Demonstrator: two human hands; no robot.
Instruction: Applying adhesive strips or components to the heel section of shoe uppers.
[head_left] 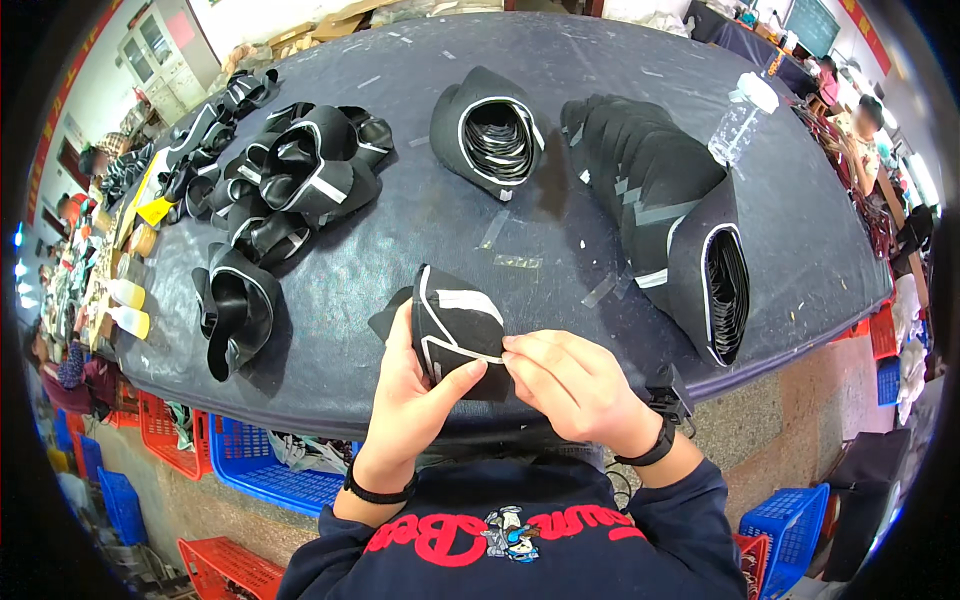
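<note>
Near the table's front edge I hold a black shoe upper with white strips along its edges. My left hand is wrapped round its left side, the thumb pressed on the lower white edge. At the right side, the fingertips of my right hand pinch the end of the white edge strip. Whether that strip is loose or stuck there is hidden by the fingers. Left of my hands, a single curved black upper stands apart on the table.
Loose black uppers lie heaped at the left. A nested bundle sits at the back middle; a long nested row curves along the right, beside a clear plastic bottle. Blue and red crates stand below the table edge.
</note>
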